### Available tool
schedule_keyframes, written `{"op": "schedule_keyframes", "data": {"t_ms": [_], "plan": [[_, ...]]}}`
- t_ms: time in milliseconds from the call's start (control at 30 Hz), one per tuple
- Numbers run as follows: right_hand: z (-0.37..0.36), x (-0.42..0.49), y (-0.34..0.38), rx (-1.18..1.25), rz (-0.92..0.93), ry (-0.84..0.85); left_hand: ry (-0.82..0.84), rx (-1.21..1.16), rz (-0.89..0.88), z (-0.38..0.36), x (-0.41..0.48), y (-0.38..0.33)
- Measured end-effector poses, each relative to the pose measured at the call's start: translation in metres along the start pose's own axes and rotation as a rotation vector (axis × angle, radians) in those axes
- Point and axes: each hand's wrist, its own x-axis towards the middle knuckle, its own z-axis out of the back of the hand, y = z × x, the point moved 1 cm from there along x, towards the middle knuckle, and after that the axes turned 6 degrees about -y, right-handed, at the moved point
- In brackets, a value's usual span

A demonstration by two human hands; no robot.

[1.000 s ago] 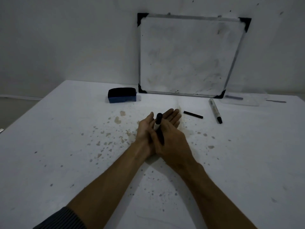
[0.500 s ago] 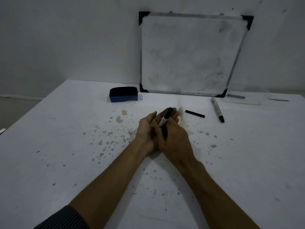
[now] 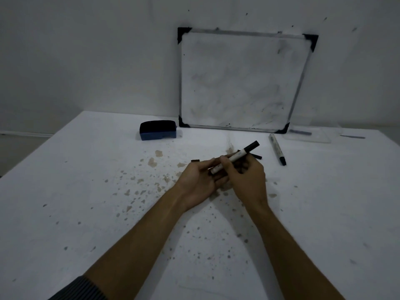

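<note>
A whiteboard marker with a white barrel and a black cap is held above the stained white table, its capped end pointing up and to the right. My right hand grips the barrel from the right. My left hand lies palm up beside it, thumb and curled fingers closing round the marker's lower end. A small dark piece shows at my left thumb; what it is cannot be told.
A second marker lies on the table to the right, and a short black stick is partly hidden behind my right hand. A blue eraser sits at the back left. A whiteboard leans on the wall. A clear plastic case lies at the back right.
The marker has tipped from nearly upright to slanting up and right. My left hand went from a flat open palm to fingers curled round the marker's lower end.
</note>
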Motion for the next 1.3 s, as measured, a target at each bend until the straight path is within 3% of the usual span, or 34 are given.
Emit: {"op": "schedule_keyframes", "data": {"t_ms": [167, 400, 533, 600, 733, 1000, 1167, 1300], "plan": [[0.008, 0.01, -0.005, 0.164, -0.128, 0.0, 0.145, 0.091, -0.026, 0.0, 0.0, 0.003], [0.016, 0.018, -0.011, 0.289, -0.273, -0.093, 0.14, 0.114, -0.077, 0.004, 0.0, 0.005], [0.033, 0.032, -0.017, 0.19, -0.324, -0.143, 0.093, 0.225, -0.091, 0.008, -0.002, 0.001], [0.042, 0.036, -0.017, -0.002, -0.279, -0.115, 0.051, 0.343, -0.132, 0.009, -0.001, -0.001], [0.054, 0.035, -0.018, -0.415, -0.017, 0.018, -0.049, 0.486, -0.281, 0.007, 0.001, 0.003], [0.037, 0.027, -0.041, -0.842, 0.301, 0.239, -0.244, 0.717, -0.633, 0.003, -0.01, 0.011], [0.04, 0.017, -0.033, -0.832, 0.302, 0.227, -0.312, 0.791, -0.621, -0.001, -0.01, 0.016], [0.071, 0.032, -0.024, -0.551, 0.005, 0.287, -0.296, 0.924, -0.624, -0.028, -0.006, 0.019]]}}
